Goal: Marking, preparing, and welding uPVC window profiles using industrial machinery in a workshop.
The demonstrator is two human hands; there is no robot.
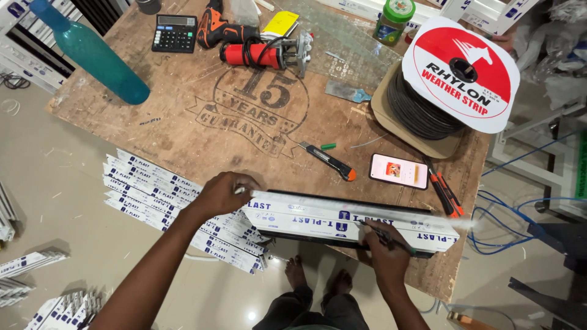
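My left hand [223, 192] clamps its fingers over the left end of the white plastic profile [348, 223], which lies along the near edge of the plywood table [183, 116]. My right hand [385, 247] pinches a thin tool [391, 239] against its near face. The profile's long axis runs left to right, its right end tipped slightly toward me.

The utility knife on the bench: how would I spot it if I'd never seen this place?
Start at the plywood bench and its big round stamp. Just right of the stamp lies the utility knife, slim and dark with an orange end, left of the phone; unlike the orange-handled tools, it lies alone.
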